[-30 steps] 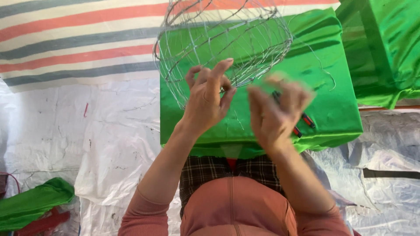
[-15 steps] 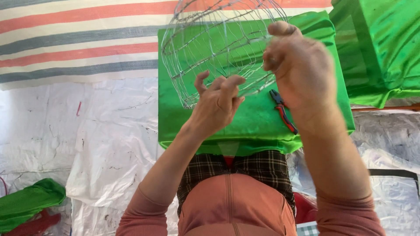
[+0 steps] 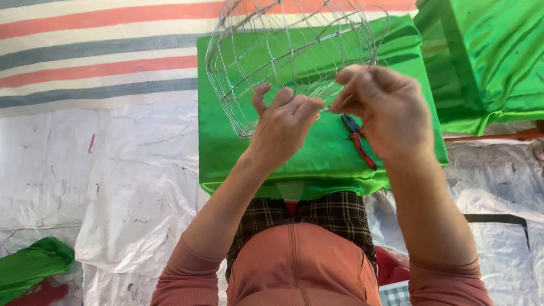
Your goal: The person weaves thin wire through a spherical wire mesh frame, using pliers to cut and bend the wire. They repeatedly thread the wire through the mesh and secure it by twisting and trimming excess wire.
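Since the earlier frame our right hand (image 3: 388, 110) has come down from the top of the frame to meet the left, and the whole view has shifted so the wire basket sits higher and more central. Our left hand (image 3: 283, 127) is pressed together, fingertips pinching a strand at the near rim of the wire basket (image 3: 289, 54). Our right hand is likewise closed, thumb and fingers pinching the same stretch of wire just to the right, so the two hands almost touch. We cannot tell exactly which strand each one grips, as the knuckles hide the contact.

The basket frame, a rounded cage of thin silver wire, stands on the bench (image 3: 226, 147), which is covered in shiny green cloth, and it reaches toward the far edge. Just near and right of our right hand lie the pliers (image 3: 358, 139), red and blue handled, flat on the green cover and untouched.

To do this step well, we judge it best to keep one hand steadying the rim while the other works the wire close to the joint, with short, tight movements so the cage does not distort.

Farther out, a striped tarp (image 3: 85, 56) lies far left, and white sheeting (image 3: 113, 192) covers the floor.
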